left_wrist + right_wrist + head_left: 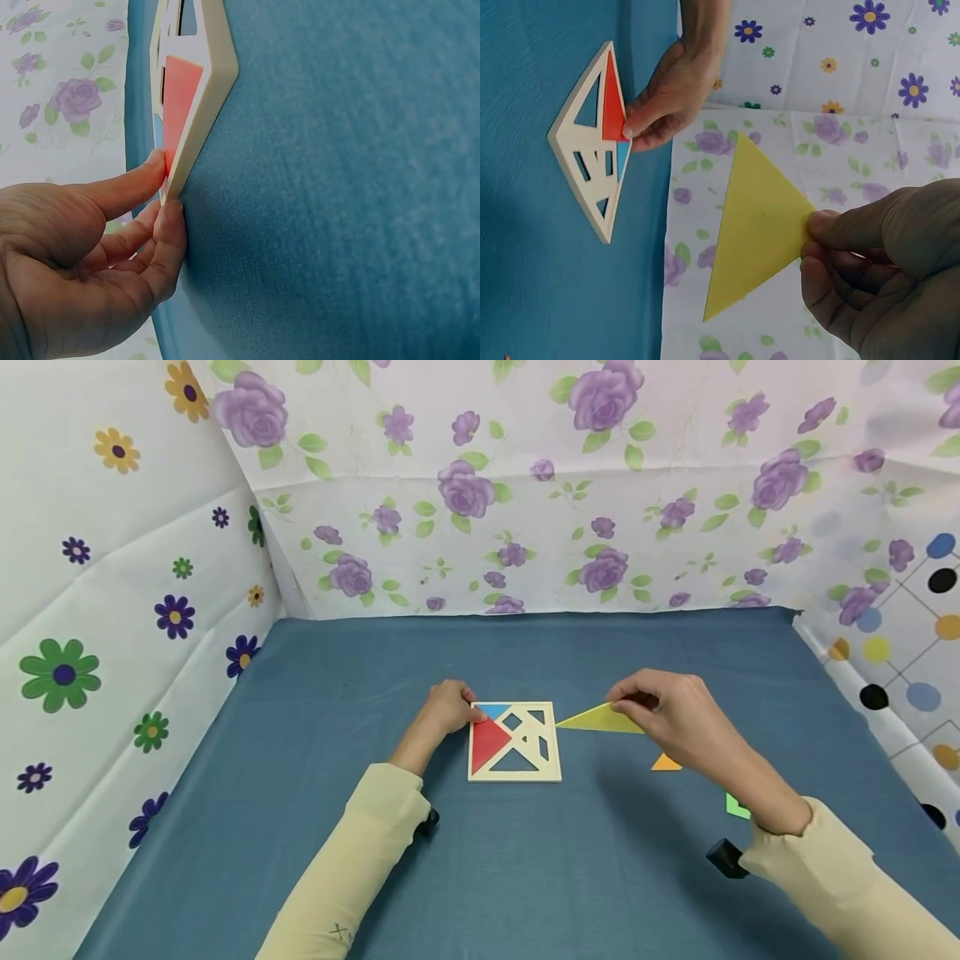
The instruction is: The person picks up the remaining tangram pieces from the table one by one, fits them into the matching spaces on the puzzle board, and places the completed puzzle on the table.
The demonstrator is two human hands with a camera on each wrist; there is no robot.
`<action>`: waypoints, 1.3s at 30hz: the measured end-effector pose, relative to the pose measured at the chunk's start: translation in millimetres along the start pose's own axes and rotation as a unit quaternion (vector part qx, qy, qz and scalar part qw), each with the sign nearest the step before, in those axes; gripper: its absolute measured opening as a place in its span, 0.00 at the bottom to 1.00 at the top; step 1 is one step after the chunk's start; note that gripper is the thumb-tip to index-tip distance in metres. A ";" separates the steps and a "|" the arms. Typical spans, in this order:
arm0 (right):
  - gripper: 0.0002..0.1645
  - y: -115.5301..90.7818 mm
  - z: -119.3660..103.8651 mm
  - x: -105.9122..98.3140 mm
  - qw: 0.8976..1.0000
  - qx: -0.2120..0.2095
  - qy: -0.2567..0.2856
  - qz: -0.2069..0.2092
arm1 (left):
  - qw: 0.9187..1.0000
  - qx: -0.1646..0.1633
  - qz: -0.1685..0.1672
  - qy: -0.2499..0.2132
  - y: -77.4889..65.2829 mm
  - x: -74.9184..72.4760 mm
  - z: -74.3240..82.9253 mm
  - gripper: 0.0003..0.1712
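A pale wooden tangram board (555, 760) lies on the table, with a red triangle (487, 747) and a blue triangle (492, 709) set in its left side; its other cut-outs show the cloth. My left hand (447, 708) pinches the board's upper left edge, the thumb (131, 186) on top by the red piece and the fingertips against the side. To the right of the board, my right hand (678, 708) holds a large yellow triangle (759, 229) by one corner between thumb and fingers. That triangle is raised above the table, one tip pointing toward the board.
Blue cloth (360, 693) covers the table. An orange piece (666, 763) and a partly hidden green piece (737, 807) lie beneath the right hand and forearm. Flower-patterned sheets (465, 552) stand along the back and left; a dotted sheet (900, 693) borders the right.
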State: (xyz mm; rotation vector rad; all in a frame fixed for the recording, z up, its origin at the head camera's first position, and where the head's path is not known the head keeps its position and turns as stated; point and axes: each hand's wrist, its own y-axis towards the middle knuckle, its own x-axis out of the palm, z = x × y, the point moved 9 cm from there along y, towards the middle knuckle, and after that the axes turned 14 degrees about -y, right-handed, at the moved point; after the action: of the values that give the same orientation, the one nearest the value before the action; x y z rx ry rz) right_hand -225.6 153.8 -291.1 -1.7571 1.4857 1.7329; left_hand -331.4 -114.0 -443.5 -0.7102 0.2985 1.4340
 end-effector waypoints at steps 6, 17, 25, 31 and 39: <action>0.06 8.5 -4.2 14.1 0.999 0.007 0.032 -0.011 | 1.000 -0.005 0.001 0.001 -1.2 0.2 -0.4 0.19; 0.05 17.7 -7.9 33.4 0.997 0.030 0.063 -0.043 | 1.000 -0.003 0.001 0.002 -0.5 1.1 0.4 0.19; 0.05 22.6 -8.2 40.7 0.996 0.032 0.073 -0.047 | 1.000 -0.007 -0.004 -0.002 0.6 0.1 0.2 0.19; 0.06 26.4 -8.4 49.1 0.994 0.036 0.079 -0.059 | 1.000 -0.008 -0.004 -0.006 0.9 0.1 -1.0 0.19; 0.06 29.4 -6.8 57.5 0.992 0.056 0.089 -0.075 | 1.000 -0.006 -0.003 -0.006 -0.7 0.1 -2.5 0.18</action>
State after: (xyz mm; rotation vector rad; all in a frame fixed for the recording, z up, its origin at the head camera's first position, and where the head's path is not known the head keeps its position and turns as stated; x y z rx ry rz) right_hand -257.9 109.0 -325.2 -1.9524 1.4456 1.4239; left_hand -330.2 -115.4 -445.3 -0.7118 0.2783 1.4345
